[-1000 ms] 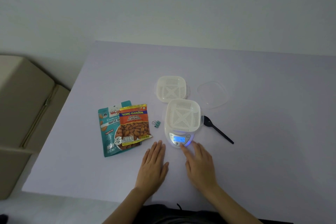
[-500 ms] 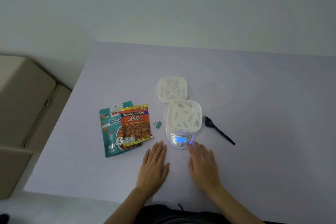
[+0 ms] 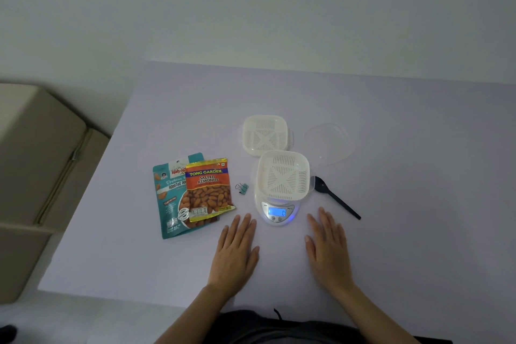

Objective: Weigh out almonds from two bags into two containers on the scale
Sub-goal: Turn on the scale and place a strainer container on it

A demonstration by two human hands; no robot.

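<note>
Resting flat beside the scale (image 3: 277, 213): both hands.

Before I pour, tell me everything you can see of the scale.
The scale is small, white, rounded and plastic-looking, standing flat on the lavender table. Its near end bears a silvery panel with a blue-lit display that seems to read 0 and two small buttons below. A white slotted container sits on its platform and hides most of it. The left hand and right hand lie flat either side, not touching it.
</note>
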